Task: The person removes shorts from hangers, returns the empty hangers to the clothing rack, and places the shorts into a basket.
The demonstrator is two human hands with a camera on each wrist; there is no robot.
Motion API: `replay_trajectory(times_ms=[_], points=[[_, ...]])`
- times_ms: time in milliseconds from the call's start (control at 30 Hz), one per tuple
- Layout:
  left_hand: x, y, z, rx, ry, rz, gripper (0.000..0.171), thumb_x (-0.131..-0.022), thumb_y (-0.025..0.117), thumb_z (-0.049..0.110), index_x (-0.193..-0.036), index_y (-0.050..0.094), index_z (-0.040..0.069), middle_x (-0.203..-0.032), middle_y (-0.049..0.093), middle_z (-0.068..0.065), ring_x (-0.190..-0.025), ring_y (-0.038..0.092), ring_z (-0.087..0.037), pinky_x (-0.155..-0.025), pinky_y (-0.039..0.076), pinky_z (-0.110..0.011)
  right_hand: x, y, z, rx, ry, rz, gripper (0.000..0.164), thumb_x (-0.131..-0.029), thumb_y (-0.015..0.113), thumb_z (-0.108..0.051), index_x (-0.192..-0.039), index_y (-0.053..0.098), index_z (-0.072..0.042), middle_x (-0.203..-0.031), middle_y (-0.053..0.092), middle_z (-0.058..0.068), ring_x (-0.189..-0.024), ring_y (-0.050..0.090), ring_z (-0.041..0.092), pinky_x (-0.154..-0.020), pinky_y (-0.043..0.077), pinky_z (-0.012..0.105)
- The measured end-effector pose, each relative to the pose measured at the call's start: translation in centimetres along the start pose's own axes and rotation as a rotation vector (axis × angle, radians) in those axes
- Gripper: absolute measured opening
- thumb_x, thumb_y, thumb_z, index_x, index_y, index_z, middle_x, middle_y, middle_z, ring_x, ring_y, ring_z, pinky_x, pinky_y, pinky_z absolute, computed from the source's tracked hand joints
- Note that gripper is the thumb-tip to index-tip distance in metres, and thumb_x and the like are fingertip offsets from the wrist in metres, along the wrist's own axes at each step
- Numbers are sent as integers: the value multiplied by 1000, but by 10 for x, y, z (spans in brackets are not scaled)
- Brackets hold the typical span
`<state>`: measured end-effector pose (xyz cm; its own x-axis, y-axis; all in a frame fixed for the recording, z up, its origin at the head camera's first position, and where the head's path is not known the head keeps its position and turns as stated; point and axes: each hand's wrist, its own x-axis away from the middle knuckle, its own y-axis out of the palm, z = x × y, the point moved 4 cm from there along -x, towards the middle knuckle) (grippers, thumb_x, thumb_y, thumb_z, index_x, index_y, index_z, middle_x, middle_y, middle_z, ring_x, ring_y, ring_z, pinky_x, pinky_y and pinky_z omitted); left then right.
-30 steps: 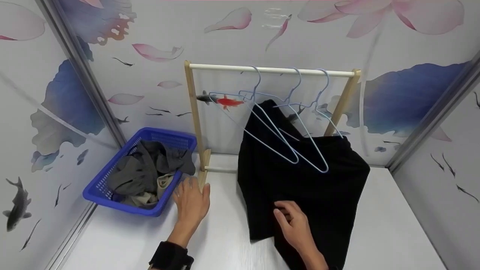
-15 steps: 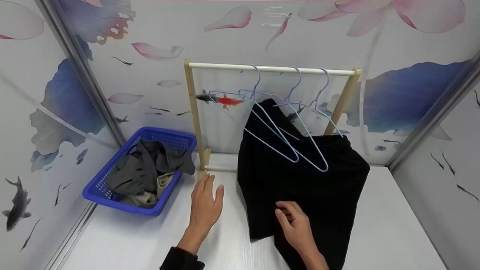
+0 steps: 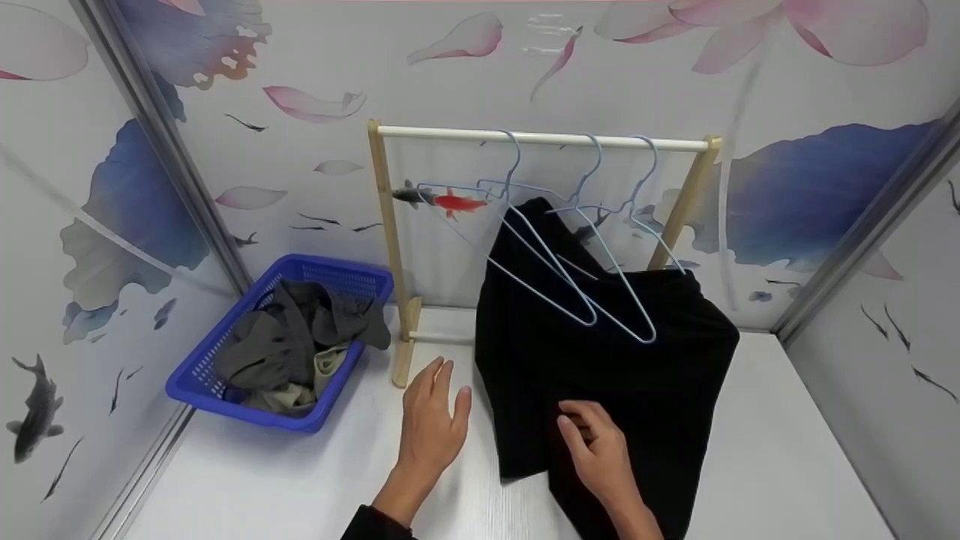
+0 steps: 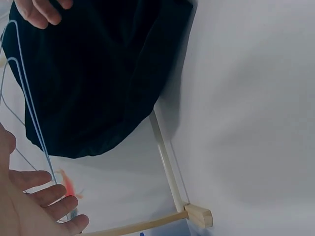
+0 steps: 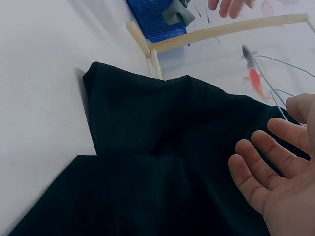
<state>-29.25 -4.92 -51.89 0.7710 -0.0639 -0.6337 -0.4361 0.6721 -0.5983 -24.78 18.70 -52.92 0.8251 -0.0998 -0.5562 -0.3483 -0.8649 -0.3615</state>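
Observation:
Black trousers [image 3: 615, 375] hang from a light blue hanger at the right of the rack, their legs spread down onto the white table. My left hand [image 3: 433, 424] hovers above the table, left of the trousers, fingers nearly straight and holding nothing. In front of the trousers is my right hand [image 3: 600, 454], its fingers loosely bent with nothing in them. In the right wrist view the right hand [image 5: 275, 172] shows a bare palm, apart from the black cloth [image 5: 147, 118]. Two bare blue hangers [image 3: 541, 289] overlap in front of the trousers.
A wooden rack [image 3: 386, 225] with a white rail [image 3: 442, 135] stands at the back. On the left a blue basket [image 3: 180, 390] holds grey and beige clothes [image 3: 277, 345], one piece hanging over its rim. Patterned wall panels [image 3: 300, 45] enclose the table [image 3: 270, 487].
My left hand has moved right and a little toward me, away from the basket. The right hand has shifted slightly to the right. Trousers and hangers look the same.

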Motion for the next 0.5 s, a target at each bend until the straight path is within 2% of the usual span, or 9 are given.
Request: replay_trajectory(times_ms=[100, 300, 500], points=[[4, 3, 5, -12, 18, -6, 44, -96, 57, 25, -128, 57, -6, -131, 54, -23, -121, 51, -38, -100, 38, -54, 0, -2, 7, -15, -17, -9, 18, -92, 64, -3, -108, 70, -7, -103, 67, 9, -84, 66, 19, -69, 52, 19], [10, 7, 14, -25, 36, -13, 44, -94, 60, 21, -128, 56, -6, -132, 53, -23, -120, 51, -39, -98, 38, -57, -2, -6, 5, 1, -22, -20, 18, -93, 63, -6, -110, 69, -4, -104, 67, 8, -86, 64, 13, -71, 52, 19], [14, 10, 21, -15, 42, -36, 46, -98, 55, 28, -130, 55, -5, -134, 52, -22, -123, 50, -37, -101, 36, -56, -3, -9, 5, -34, -13, -21, 20, -92, 64, -5, -111, 69, -6, -106, 67, 10, -87, 65, 12, -72, 52, 17]])
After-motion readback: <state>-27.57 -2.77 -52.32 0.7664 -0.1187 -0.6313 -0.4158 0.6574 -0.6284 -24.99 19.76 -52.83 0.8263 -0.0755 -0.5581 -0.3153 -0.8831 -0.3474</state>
